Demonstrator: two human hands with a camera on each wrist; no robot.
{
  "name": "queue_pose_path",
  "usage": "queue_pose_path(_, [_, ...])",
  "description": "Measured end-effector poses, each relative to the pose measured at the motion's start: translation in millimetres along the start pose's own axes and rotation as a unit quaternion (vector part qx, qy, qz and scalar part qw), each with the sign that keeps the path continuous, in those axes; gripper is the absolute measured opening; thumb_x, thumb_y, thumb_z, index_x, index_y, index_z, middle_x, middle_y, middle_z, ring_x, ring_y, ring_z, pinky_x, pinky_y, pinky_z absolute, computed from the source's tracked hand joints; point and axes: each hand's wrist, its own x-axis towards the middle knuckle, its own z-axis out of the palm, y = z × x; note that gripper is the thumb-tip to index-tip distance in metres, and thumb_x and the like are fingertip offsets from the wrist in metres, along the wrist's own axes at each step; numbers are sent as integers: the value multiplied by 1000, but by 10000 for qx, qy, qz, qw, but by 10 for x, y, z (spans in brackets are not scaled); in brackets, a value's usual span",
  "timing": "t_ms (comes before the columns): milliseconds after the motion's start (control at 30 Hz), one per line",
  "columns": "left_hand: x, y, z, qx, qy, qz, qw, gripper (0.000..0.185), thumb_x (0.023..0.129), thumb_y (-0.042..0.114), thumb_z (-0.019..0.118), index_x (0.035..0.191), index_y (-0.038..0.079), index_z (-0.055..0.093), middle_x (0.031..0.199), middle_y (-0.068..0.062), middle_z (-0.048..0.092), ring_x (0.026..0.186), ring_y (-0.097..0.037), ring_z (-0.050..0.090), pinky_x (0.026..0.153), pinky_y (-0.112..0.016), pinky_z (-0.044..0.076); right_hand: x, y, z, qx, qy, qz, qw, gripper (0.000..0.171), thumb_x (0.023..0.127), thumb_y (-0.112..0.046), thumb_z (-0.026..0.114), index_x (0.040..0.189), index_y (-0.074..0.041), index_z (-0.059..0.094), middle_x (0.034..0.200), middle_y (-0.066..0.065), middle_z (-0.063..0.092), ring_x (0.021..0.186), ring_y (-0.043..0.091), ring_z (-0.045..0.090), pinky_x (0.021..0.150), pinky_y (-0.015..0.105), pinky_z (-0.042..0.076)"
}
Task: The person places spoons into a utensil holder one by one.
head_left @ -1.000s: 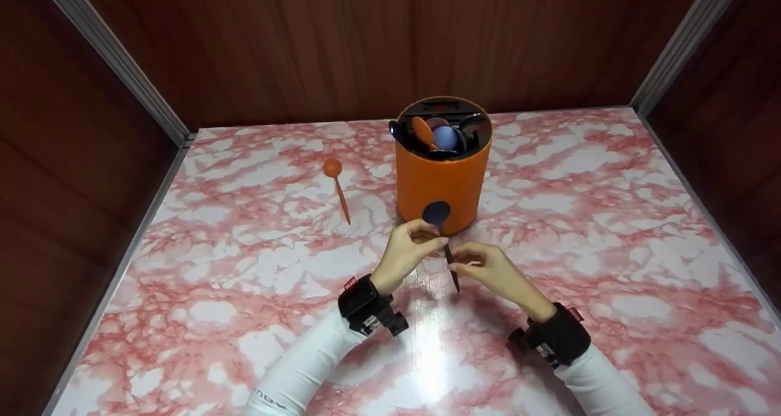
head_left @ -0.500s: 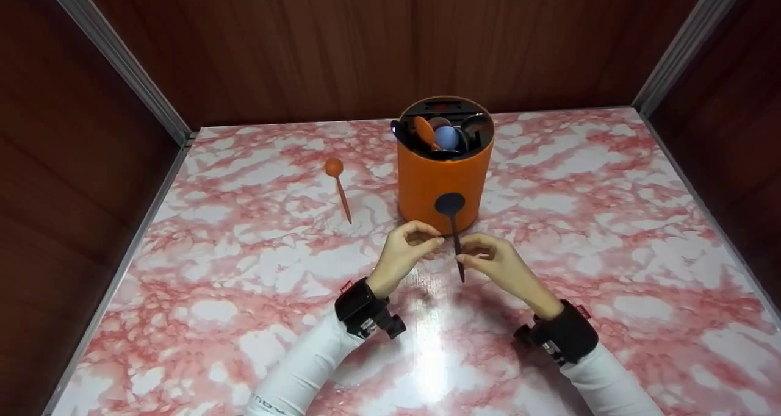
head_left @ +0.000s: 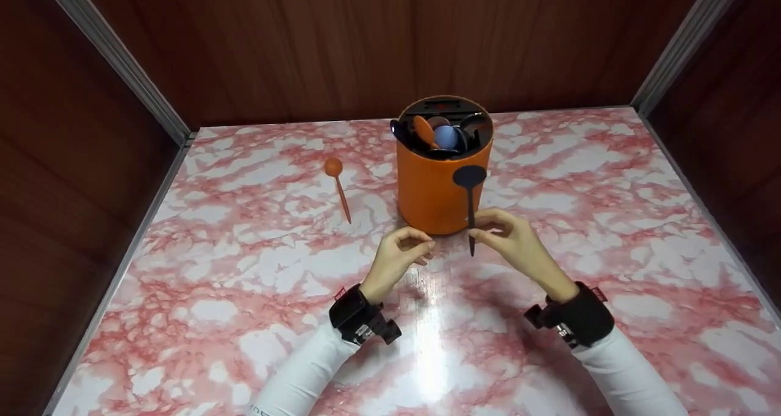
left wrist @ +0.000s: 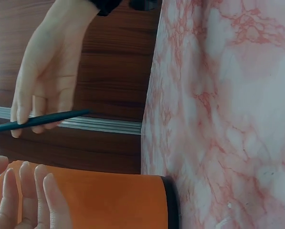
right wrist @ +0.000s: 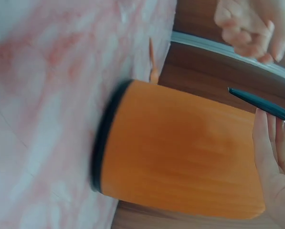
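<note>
A dark blue spoon (head_left: 470, 177) is held bowl-up by my right hand (head_left: 515, 245), which pinches the handle between thumb and fingers. In the head view its bowl overlaps the front of an orange cylindrical holder (head_left: 433, 196). Only the spoon's handle (right wrist: 261, 103) shows in the right wrist view. My left hand (head_left: 395, 260) is to the left, apart from the spoon, with relaxed, slightly bent fingers and nothing in them. Inside the holder's black top stand several utensils, among them an orange spoon (head_left: 423, 130) and a light blue rounded piece (head_left: 446, 137).
Another orange spoon (head_left: 334, 168) lies on the red-and-white marbled table (head_left: 244, 245), left of the holder. Brown wood-look panels (head_left: 366, 44) with metal corner strips enclose the back and both sides.
The left hand has let go of the spoon and drawn slightly back to the left. The right hand has carried the spoon up and to the right, turning it more upright.
</note>
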Motion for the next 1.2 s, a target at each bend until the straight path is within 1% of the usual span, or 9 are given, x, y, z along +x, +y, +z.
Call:
queue_pose_path(67, [-3, -20, -13, -5, 2, -18, 10000, 19, 84, 3, 61, 97, -10, 58, 78, 4, 64, 71, -12, 62, 66, -25, 54, 28, -46, -37, 5, 70, -59, 10000, 23, 85, -11, 66, 105, 0, 65, 98, 15, 66, 87, 5, 62, 78, 17, 52])
queue_pose_path(133, [-3, -39, -29, -3, 27, -47, 10000, 20, 84, 3, 61, 98, -11, 58, 79, 2, 64, 71, -13, 62, 66, -25, 54, 54, -92, -70, 25, 168, -163, 9997, 21, 84, -9, 66, 103, 0, 65, 94, 8, 67, 85, 4, 62, 78, 17, 52])
queue_pose_path(267, [-8, -73, -72, 31, 103, -119, 9999, 22, 84, 3, 60, 99, -12, 57, 79, 2, 65, 71, -13, 62, 67, -27, 55, 110, -176, -126, 161, 464, -361, 9981, 19, 83, -3, 65, 101, 6, 64, 87, -9, 66, 83, 4, 63, 76, 17, 53])
queue_pose_path(400, [-20, -94, -114, 75, 134, -184, 9997, 23, 84, 2, 60, 101, -13, 57, 79, 5, 64, 71, -13, 62, 68, -29, 55, 178, -263, -186, 283, 836, -595, 9943, 21, 82, -1, 66, 99, 11, 63, 83, -16, 65, 81, 6, 63, 73, 16, 54])
queue_pose_path(600, [-28, -105, -148, 146, 131, -215, 9996, 20, 84, 4, 60, 100, -8, 59, 82, 1, 65, 73, -16, 63, 70, -32, 56, 296, -406, -276, 144, 1219, -810, 9891, 20, 81, 3, 65, 98, 13, 61, 82, -19, 63, 79, 0, 61, 72, 13, 52])
queue_pose_path(767, [-22, -135, -161, 136, 146, -302, 9993, 26, 84, 4, 61, 103, -12, 56, 85, -7, 66, 71, -12, 62, 69, -31, 55, 390, -518, -345, 142, 1449, -905, 9852, 19, 81, 5, 64, 97, 13, 60, 81, -18, 63, 78, 0, 62, 73, 13, 53])
queue_pose_path(967, [-30, -169, -166, 183, 131, -300, 9993, 27, 84, 4, 61, 104, -14, 55, 91, -17, 66, 70, -10, 61, 72, -37, 56, 511, -626, -415, 405, 1657, -1149, 9786, 15, 81, 5, 64, 95, 2, 64, 82, -14, 65, 78, 1, 63, 73, 16, 54])
queue_pose_path(1067, [-44, -166, -170, 188, 135, -327, 9992, 28, 84, 4, 61, 104, -14, 55, 90, -16, 66, 70, -10, 61, 71, -35, 55, 563, -671, -440, 507, 1745, -1256, 9753, 16, 81, 6, 64, 94, -2, 65, 82, -13, 65, 77, 1, 63, 73, 16, 54])
queue_pose_path(1200, [-62, -159, -181, 221, 113, -277, 9993, 29, 84, 4, 60, 104, -15, 54, 85, -7, 66, 69, -10, 61, 69, -33, 56, 629, -726, -469, 453, 1889, -1355, 9716, 14, 80, 4, 64, 93, -2, 65, 81, -13, 65, 75, 1, 63, 70, 14, 53])
